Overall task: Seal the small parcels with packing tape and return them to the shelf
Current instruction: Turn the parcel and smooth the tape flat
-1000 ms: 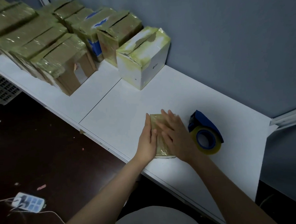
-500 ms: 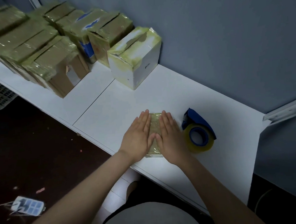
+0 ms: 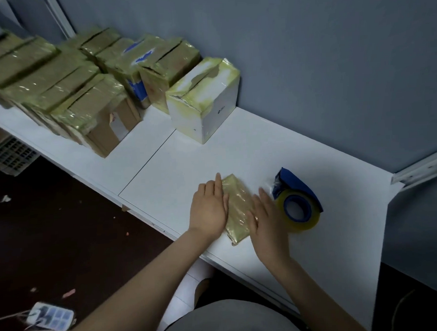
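The small parcel, wrapped in glossy yellowish tape, is laid flat on the white worktop near its front edge. It is flanked by both hands. The left hand is held flat with straight fingers against its left side, and the right hand is pressed flat on its right side. Nothing is gripped by either.

If uneven pressure is applied, creases or air pockets are likely to be left in the tape, or the parcel may be slid off the front edge. The tape dispenser, just beside the right hand, could be knocked by a sideways sweep.

The white box and the taped cartons are lined up along the wall. Their contents cannot be seen.
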